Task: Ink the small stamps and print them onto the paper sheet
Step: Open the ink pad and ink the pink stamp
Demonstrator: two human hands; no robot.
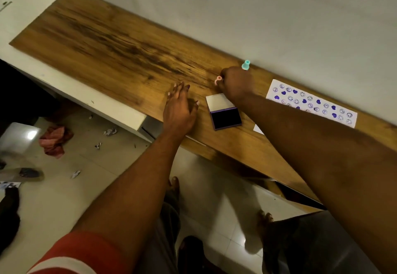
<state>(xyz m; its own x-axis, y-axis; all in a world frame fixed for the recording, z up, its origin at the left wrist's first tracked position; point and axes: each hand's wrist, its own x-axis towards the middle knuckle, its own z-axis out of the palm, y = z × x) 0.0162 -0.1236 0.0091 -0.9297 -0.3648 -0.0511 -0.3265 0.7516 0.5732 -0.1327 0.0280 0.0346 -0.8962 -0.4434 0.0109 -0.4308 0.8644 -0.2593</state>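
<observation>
Left hand (pixel 179 110) flat and open on the wooden tabletop (pixel 107 43), fingers spread, gripping nothing, close to the near edge. Good for bracing only.

Just right of it, ink pad (pixel 225 117) lying open near the near edge, lid folded back toward the wall, dark pad face up. Looks like a light, rigid case, likely to skate on the smooth wood under a sideways push; best steadied by the case rim, never by the wet face.

Beyond the pad, toward the far edge, pink stamp (pixel 218 79) pinched at the fingertips of the right hand (pixel 235 83), which is curled closed around it. Hard to tell whether the stamp base touches the wood or is lifted. Judged small, light, hard plastic, easy to tip; best held on the narrow waist of the handle, pressed straight down for a clean print.

Further right, teal stamp (pixel 246 64) standing upright at the far edge, just beside the wall, untouched. Same handling likely: pinch at the neck, lift straight up.

Rightmost, paper sheet (pixel 311 101) lying flat along the far edge, already well covered with purple hearts and smiley faces, partly hidden by the right forearm. Thin, limp, prone to sliding or lifting with a sticky stamp; worth pinning at a blank margin, away from damp prints.
</observation>
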